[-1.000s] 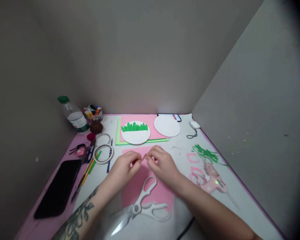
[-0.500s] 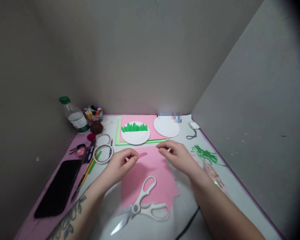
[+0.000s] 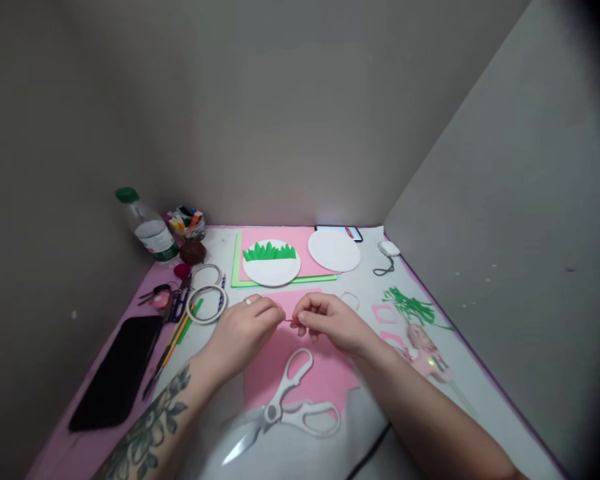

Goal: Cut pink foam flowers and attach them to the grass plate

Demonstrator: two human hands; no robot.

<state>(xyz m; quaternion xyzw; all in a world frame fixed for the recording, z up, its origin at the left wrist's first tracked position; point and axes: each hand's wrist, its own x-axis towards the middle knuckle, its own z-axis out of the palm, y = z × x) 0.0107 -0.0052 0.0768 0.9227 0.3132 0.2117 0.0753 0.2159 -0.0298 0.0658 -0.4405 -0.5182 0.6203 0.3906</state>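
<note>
A small pink paper piece [image 3: 291, 320], seen almost edge-on, spans the gap between my hands. My left hand [image 3: 247, 333] pinches one end with its fingertips. At the other end, my right hand [image 3: 333, 323] has thumb and forefinger closed on it. Both hands hover over a pink paper sheet [image 3: 307, 363]. White-handled scissors [image 3: 273, 412] lie with spread blades on the near part of that sheet. Behind the hands, a white disc [image 3: 271, 272] carries a green paper grass strip [image 3: 270, 253].
At the back lies another white disc [image 3: 334, 251], partly over a phone [image 3: 353, 233]. To the right are green paper shreds [image 3: 410, 307] and a pink glue gun [image 3: 433, 363]. Leftward sit tape rolls [image 3: 207, 323], pencils [image 3: 173, 347], a black phone-like slab [image 3: 117, 373] and a bottle [image 3: 153, 233].
My right hand has come left and down to take the free end of the pink paper piece. My left hand has turned knuckles-up, and the piece now appears edge-on.
</note>
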